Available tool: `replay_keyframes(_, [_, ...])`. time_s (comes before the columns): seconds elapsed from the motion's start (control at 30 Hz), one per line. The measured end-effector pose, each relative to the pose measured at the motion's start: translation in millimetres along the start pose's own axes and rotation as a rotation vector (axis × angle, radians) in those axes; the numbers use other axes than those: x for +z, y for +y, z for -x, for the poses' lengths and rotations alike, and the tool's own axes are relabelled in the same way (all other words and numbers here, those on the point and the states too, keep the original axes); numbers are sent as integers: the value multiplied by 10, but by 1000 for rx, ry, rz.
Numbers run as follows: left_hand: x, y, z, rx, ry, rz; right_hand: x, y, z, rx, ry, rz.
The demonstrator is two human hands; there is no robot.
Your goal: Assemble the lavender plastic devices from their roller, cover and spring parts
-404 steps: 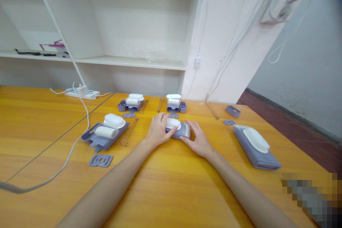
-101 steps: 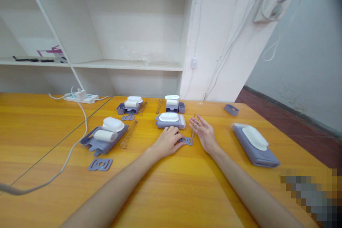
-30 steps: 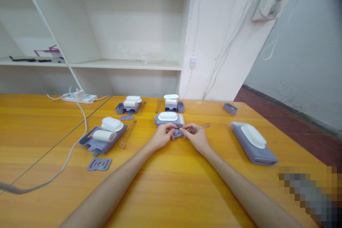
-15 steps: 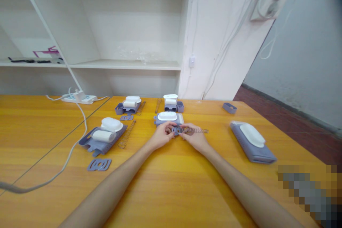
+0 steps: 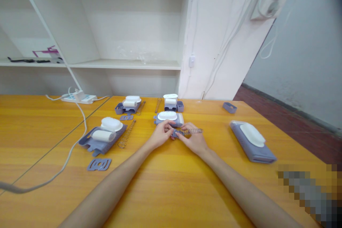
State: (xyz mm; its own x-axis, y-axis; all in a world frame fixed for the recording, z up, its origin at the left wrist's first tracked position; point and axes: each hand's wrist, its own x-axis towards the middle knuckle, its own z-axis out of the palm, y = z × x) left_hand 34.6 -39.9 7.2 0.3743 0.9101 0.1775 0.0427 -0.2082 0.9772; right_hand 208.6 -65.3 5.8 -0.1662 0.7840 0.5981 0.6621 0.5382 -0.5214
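My left hand (image 5: pixel 160 136) pinches a small flat grey-purple plastic piece (image 5: pixel 175 134) just above the wooden table (image 5: pixel 171 185). My right hand (image 5: pixel 193 140) meets it from the right, fingers closed on a coiled metal spring (image 5: pixel 192 131) that sticks out to the right. The spring's near end touches the plastic piece between my fingertips. Right behind my hands lies a grey-purple case with a white brush-like top (image 5: pixel 168 118).
Similar grey-purple and white sets lie at the left (image 5: pixel 104 136) and back (image 5: pixel 128 104), (image 5: pixel 172 102), with loose springs (image 5: pixel 127 133) and a flat piece (image 5: pixel 99 164). A larger closed case (image 5: pixel 252 140) lies right. A white cable (image 5: pixel 77 128) crosses the left side from a power strip (image 5: pixel 77 97).
My hands have come together over the small plastic piece. The spring, picked up by my right hand, has been drawn leftward against the piece over the last second.
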Motion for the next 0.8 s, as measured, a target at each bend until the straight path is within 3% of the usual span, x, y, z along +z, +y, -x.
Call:
replay_keyframes(0.3, [-17, -39, -7, -13, 14, -13, 13, 24, 9, -3, -86, -17])
replay_keyframes(0.63, [-28, -49, 0, -3, 2, -3, 13, 19, 13, 4, -99, -21])
replay_keyframes(0.8, [-26, -57, -8, 3, 8, 8, -54, -75, 16, -84, -130, -28])
